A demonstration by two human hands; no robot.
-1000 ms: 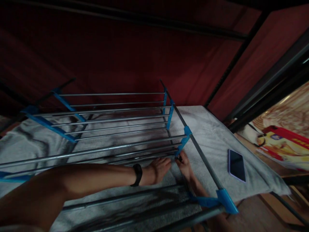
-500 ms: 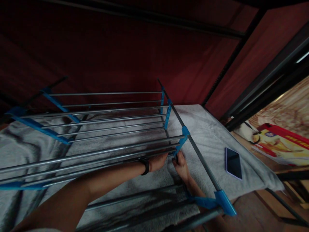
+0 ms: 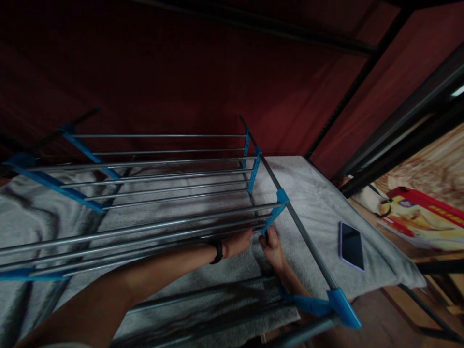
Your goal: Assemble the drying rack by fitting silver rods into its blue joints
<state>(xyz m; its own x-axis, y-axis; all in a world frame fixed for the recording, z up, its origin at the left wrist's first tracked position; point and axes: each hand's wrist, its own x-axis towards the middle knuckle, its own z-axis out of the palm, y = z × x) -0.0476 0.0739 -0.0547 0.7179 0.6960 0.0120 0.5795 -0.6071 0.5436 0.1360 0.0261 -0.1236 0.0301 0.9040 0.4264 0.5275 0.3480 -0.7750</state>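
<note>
- Where the dark red cloth wall [image 3: 188, 82] rises at the back, it fills the upper half of the view, crossed by black metal frame poles [image 3: 348, 92] on the right; the light is dim
- Below it lies a bed covered with a pale grey towelling sheet [image 3: 311, 193], which runs from the left edge to the right, where its corner hangs over the side
- On this bed stands a rack of silver metal rods joined by bright blue plastic connectors [image 3: 159, 193], with tiers stepping back toward the wall; a long dark side pole runs slantwise from the far end to a blue corner piece near the bottom right
- The left hand [image 3: 237, 242] reaches in under the middle tier, a black band on its wrist [image 3: 218, 251]; its fingers are curled up around a silver rod close to the blue connector [image 3: 273, 217], closed on that rod
- The right hand [image 3: 272, 246] comes up from below, just beside the left; its fingers touch the lower end of the same blue connector, but whether they pinch it I cannot tell
- A flat dark phone with a pale lilac edge [image 3: 351, 245] lies on the sheet, well apart from both hands, to the right of the side pole
- Beyond the bed's right edge, a red and yellow printed packet [image 3: 420, 217] lies lower down
</note>
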